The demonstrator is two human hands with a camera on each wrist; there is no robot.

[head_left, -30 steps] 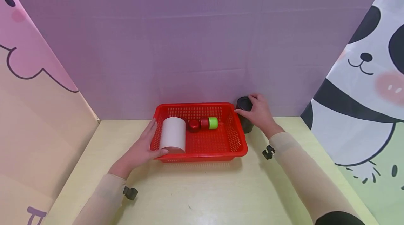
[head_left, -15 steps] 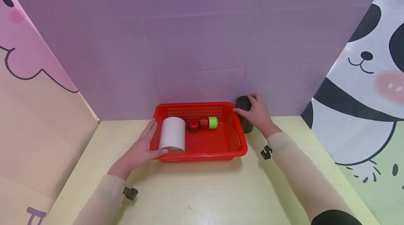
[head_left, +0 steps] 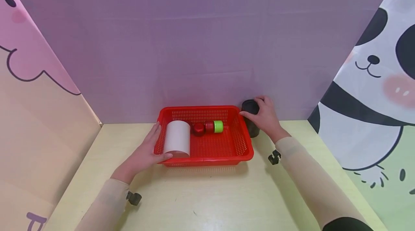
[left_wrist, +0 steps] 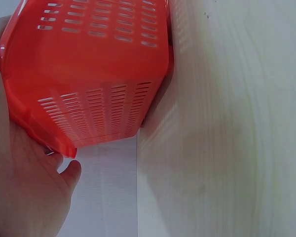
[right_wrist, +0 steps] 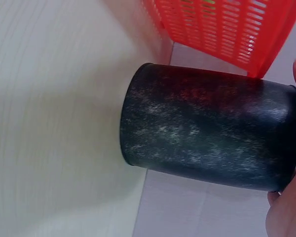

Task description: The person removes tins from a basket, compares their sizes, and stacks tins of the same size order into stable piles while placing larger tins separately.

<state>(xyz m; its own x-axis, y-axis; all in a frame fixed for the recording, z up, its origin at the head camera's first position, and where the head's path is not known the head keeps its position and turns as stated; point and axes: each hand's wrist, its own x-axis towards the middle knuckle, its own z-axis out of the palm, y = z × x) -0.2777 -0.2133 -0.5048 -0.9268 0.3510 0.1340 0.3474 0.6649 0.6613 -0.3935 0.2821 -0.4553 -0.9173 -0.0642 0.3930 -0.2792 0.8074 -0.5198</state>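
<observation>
At a pale wooden tabletop (head_left: pixel 194 198), the head view shows a person's left hand (head_left: pixel 146 152) gripping the near-left corner of a red perforated plastic basket (head_left: pixel 207 160), a white cylinder (head_left: pixel 177 136) lying inside; the right hand (head_left: pixel 266 118) grips the top of a black canister (head_left: pixel 251 107) upright just beside the basket's right end. The left wrist view shows fingertips (left_wrist: pixel 71 173) at the basket's rim; the right wrist view shows the canister's scuffed side, its base on the tabletop.

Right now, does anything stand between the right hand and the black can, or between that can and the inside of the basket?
Nothing visible stands between the right hand and the black can: the hand grips its top. The right wall of the red basket stands between the can and the inside.
</observation>
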